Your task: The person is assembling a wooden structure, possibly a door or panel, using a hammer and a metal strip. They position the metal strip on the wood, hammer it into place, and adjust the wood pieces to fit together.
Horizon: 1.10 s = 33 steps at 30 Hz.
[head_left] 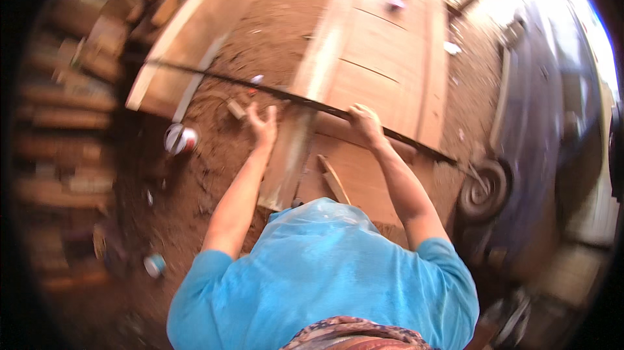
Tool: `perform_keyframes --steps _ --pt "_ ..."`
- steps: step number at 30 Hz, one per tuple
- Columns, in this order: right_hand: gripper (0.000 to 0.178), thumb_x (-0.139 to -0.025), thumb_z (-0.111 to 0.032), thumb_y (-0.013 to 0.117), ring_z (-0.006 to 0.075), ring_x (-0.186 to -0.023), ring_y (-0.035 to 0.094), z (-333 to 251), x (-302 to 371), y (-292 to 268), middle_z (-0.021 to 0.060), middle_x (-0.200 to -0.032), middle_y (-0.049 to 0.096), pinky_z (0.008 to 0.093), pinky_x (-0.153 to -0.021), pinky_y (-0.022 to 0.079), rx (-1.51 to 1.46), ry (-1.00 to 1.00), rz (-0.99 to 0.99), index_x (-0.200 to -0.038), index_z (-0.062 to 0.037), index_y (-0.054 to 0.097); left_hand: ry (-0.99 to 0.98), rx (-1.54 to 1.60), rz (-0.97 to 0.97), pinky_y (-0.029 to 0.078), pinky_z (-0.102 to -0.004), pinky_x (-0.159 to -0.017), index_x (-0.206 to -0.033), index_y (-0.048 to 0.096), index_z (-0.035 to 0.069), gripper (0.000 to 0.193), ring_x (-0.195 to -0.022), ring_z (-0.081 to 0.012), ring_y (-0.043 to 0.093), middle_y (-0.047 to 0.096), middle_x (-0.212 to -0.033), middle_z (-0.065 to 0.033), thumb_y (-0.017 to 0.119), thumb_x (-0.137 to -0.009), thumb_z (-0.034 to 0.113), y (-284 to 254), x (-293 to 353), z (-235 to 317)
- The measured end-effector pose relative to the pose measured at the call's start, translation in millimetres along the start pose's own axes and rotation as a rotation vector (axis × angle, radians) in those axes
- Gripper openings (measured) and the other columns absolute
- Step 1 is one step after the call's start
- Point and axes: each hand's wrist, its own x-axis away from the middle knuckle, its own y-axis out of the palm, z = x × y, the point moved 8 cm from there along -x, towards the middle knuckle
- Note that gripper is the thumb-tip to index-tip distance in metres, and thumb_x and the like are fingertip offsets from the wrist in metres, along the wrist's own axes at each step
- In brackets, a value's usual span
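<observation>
A long, thin dark bar (pixel 299 99) slants across the view, higher at its left end and lower at its right, over a large wooden door-like panel (pixel 377 57). My right hand (pixel 366 122) is closed around the bar above the panel. Just under the bar, beside the panel's left edge, my left hand (pixel 262 128) has its fingers spread and holds nothing. A narrow wooden stick (pixel 335 181) rests on the panel's near part, between my arms and close to my body.
A curved-looking wooden board (pixel 201 31) lies at the far left, with a white tin (pixel 181 139) near its end. Stacked timber (pixel 68 148) lines the left side. To the right are a wheel (pixel 484 191) and a dark vehicle (pixel 533 109). A small teal-and-white can (pixel 155 265) is on the dirt.
</observation>
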Motion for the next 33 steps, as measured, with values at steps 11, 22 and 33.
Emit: perform_keyframes --steps 11,22,33 --pt "0.021 -0.086 -0.016 0.058 0.0301 -0.1 0.066 21.5 44.9 -3.8 0.0147 -0.102 0.067 0.0467 -0.093 0.047 0.319 0.294 0.143 -0.103 -0.0079 0.067 0.909 -0.429 -1.336 0.045 -0.0415 -0.104 -0.123 0.066 0.012 0.037 -0.119 -0.0317 0.057 0.064 -0.125 -0.0103 0.069 -0.089 0.027 168.0 81.7 151.8" --pt "0.041 -0.078 -0.031 0.077 0.03 -0.106 0.058 -77.3 241.9 -6.4 0.0133 -0.11 0.058 0.0426 -0.088 0.049 -0.188 0.353 -0.003 -0.108 -0.0072 0.062 1.17 -0.321 -1.514 0.038 -0.0479 -0.111 -0.14 0.056 0.025 0.047 -0.136 -0.0354 0.045 0.044 -0.153 -0.0153 0.061 -0.096 0.039 261.7 271.1 222.0" --pt "0.03 -0.082 -0.028 0.075 0.0342 -0.103 0.062 39.9 338.5 -82.0 0.0151 -0.106 0.063 0.0438 -0.089 0.052 -0.397 0.724 0.572 -0.101 -0.005 0.068 1.325 -0.094 -1.707 0.024 -0.0475 -0.12 -0.144 0.052 0.013 0.062 -0.144 -0.0362 0.035 0.045 -0.152 -0.0194 0.067 -0.091 0.042 357.6 458.8 298.4"
